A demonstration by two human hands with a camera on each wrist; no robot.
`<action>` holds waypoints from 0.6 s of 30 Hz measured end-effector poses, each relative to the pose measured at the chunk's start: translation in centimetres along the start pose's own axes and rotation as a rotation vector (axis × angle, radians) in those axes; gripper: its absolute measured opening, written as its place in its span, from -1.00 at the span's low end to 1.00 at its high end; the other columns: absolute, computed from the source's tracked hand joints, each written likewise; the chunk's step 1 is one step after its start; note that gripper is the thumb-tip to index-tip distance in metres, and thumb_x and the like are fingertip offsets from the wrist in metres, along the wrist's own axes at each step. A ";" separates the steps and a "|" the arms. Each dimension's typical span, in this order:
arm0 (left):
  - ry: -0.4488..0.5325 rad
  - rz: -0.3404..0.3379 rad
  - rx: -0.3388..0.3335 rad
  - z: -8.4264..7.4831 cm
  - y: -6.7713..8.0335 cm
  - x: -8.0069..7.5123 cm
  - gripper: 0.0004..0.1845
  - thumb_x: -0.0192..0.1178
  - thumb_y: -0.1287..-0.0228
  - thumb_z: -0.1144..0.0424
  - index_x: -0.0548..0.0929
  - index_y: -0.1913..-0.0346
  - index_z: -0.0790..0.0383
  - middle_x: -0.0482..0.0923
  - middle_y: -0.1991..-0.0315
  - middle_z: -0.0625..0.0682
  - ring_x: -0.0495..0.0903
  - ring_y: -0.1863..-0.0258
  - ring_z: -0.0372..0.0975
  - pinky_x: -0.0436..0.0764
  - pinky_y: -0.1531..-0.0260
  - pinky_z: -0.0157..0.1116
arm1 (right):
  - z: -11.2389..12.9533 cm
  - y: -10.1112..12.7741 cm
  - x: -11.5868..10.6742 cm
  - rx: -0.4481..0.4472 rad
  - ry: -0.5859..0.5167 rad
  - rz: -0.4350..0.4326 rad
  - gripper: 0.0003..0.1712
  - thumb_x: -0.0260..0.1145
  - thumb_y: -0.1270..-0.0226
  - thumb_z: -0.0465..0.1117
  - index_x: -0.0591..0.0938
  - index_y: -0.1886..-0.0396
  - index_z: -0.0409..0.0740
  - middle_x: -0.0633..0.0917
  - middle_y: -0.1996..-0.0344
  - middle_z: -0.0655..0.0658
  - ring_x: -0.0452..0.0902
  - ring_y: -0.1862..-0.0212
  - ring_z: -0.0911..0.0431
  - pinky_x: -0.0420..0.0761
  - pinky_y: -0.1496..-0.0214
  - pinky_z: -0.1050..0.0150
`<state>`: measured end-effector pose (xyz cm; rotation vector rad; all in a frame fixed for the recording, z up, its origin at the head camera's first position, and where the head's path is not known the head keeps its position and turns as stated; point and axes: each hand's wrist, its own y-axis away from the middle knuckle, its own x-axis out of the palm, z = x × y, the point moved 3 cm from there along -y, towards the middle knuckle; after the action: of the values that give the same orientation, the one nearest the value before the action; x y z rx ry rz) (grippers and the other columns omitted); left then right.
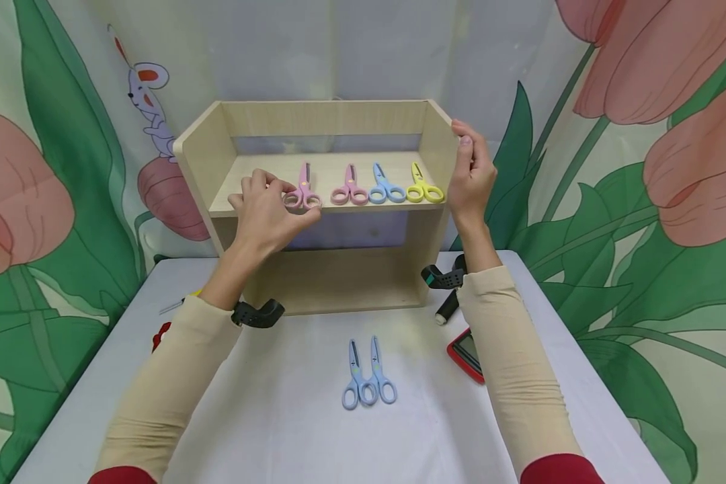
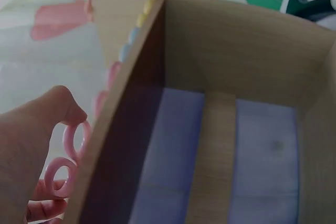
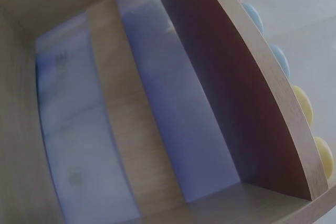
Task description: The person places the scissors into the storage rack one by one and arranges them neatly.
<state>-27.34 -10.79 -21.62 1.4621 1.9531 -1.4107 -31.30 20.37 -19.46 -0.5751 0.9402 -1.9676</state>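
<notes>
A light wooden shelf unit [image 1: 242, 121] stands on the white table [image 1: 278, 430]. Its upper board carries a row of small scissors: pink scissors [image 1: 303, 193] at the left, then a second pink pair [image 1: 349, 192], a blue pair [image 1: 386, 189] and a yellow pair [image 1: 424, 189]. My left hand [image 1: 290, 202] pinches the handle rings of the left pink scissors [image 2: 76, 140], thumb on top and fingers beneath. Over at the unit's right side panel [image 1: 438, 144], my right hand [image 1: 467, 144] grips the upper front edge. Two more blue scissors [image 1: 369, 378] lie side by side on the table in front.
A red-framed device [image 1: 466, 353] and a black cylinder [image 1: 446, 308] lie near my right forearm. Something red [image 1: 160, 334] and a thin stick [image 1: 172, 307] sit at the table's left edge. A tulip-print backdrop closes the scene behind and on both sides.
</notes>
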 end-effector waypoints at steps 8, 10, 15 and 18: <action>-0.030 0.062 -0.057 0.5 -1.2 1.1 -0.36 0.18 -0.06 -0.30 0.71 0.09 0.22 0.41 -0.13 0.15 0.29 -0.12 0.06 0.11 -0.13 0.24 | 0.6 0.6 0.2 -0.011 -0.007 0.010 -0.63 -0.05 -0.58 -0.28 0.61 -0.14 -0.31 0.66 -0.22 -0.16 0.52 -0.32 0.17 0.45 -0.31 0.40; -0.033 0.076 -0.052 0.5 -1.3 1.1 -0.31 0.19 -0.06 -0.34 0.70 0.04 0.22 0.41 -0.15 0.15 0.29 -0.14 0.07 0.09 -0.14 0.25 | -0.3 0.2 0.3 -0.022 -0.014 0.008 -0.63 -0.04 -0.58 -0.26 0.62 -0.13 -0.27 0.67 -0.21 -0.13 0.52 -0.32 0.20 0.45 -0.34 0.37; 0.019 0.008 0.017 0.0 0.0 0.9 -0.24 0.28 -0.08 -0.32 0.63 -0.16 0.21 0.35 -0.17 0.19 0.25 -0.16 0.09 0.07 -0.12 0.24 | -1.7 -0.4 0.1 -0.041 -0.030 0.016 -0.64 0.00 -0.58 -0.21 0.65 -0.13 -0.16 0.68 -0.20 -0.02 0.51 -0.30 0.30 0.43 -0.37 0.36; 0.102 -0.108 0.130 -0.4 2.1 1.1 -0.36 0.35 -0.13 -0.16 0.64 -0.15 0.23 0.38 -0.08 0.21 0.30 -0.10 0.10 0.09 -0.06 0.19 | -1.8 -0.5 0.0 -0.074 -0.024 0.026 -0.63 -0.01 -0.58 -0.19 0.65 -0.15 -0.16 0.68 -0.21 -0.03 0.51 -0.31 0.28 0.43 -0.38 0.34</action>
<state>-25.86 -9.92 -23.32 1.5337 2.0642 -1.5651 -32.78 21.29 -20.16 -0.6232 1.0040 -1.9054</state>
